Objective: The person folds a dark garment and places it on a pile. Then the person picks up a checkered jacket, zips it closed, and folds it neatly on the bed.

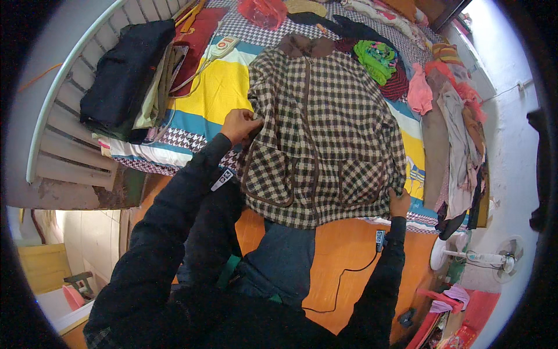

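Observation:
A checked jacket (324, 118) in brown, black and cream lies front up on the bed, its brown collar (306, 46) pointing away from me. Its front hem hangs slightly past the bed's near edge. My left hand (241, 126) pinches the jacket's left-side fabric, just above a patch pocket (271, 175). At the lower right, my right hand (399, 203) grips the cuff end of the other sleeve (393, 161), which lies along the jacket's side. The second patch pocket (362, 181) is near that hand.
Folded dark clothes (126, 74) are stacked by the metal bed rail (56, 98). A corded controller (225, 46) rests on the striped bedding (220, 94). A green cloth (375, 61) lies beyond the jacket's right shoulder. More garments (455, 126) hang at right, above a white fan (505, 259).

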`<act>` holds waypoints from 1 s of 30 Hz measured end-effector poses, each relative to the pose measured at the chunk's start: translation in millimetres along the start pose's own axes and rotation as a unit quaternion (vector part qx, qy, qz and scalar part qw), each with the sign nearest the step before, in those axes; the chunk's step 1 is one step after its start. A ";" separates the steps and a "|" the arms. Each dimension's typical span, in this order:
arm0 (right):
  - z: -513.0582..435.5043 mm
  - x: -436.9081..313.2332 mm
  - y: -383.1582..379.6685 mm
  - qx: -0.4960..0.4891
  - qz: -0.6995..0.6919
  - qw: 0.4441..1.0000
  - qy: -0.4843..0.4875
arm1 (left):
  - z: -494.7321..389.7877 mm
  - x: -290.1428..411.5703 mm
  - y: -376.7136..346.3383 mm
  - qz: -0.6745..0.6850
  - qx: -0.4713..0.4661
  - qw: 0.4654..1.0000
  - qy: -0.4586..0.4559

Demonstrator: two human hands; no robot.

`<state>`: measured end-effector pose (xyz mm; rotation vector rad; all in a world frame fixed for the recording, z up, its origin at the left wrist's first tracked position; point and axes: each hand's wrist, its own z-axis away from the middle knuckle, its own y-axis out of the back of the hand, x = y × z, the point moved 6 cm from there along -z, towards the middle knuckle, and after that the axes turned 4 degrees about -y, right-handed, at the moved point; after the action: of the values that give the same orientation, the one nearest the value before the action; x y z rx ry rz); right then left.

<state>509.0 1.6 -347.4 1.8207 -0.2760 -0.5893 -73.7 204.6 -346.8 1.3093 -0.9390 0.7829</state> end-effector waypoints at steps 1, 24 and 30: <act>1.1 -0.6 -1.9 0.005 -0.002 1.000 -0.005 | -2.5 -2.8 -2.5 0.048 -0.024 0.998 0.015; 38.5 10.1 5.9 -0.107 -0.262 0.952 -0.115 | 27.6 24.7 136.1 0.175 0.027 0.984 0.021; 29.6 24.4 0.4 -0.096 -0.191 0.973 -0.087 | 40.1 -2.5 17.0 0.044 -0.091 0.995 -0.005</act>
<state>514.3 -34.2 -360.1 1.6442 0.0192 -1.0122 -94.9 166.9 -341.1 1.1211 -1.0571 0.7415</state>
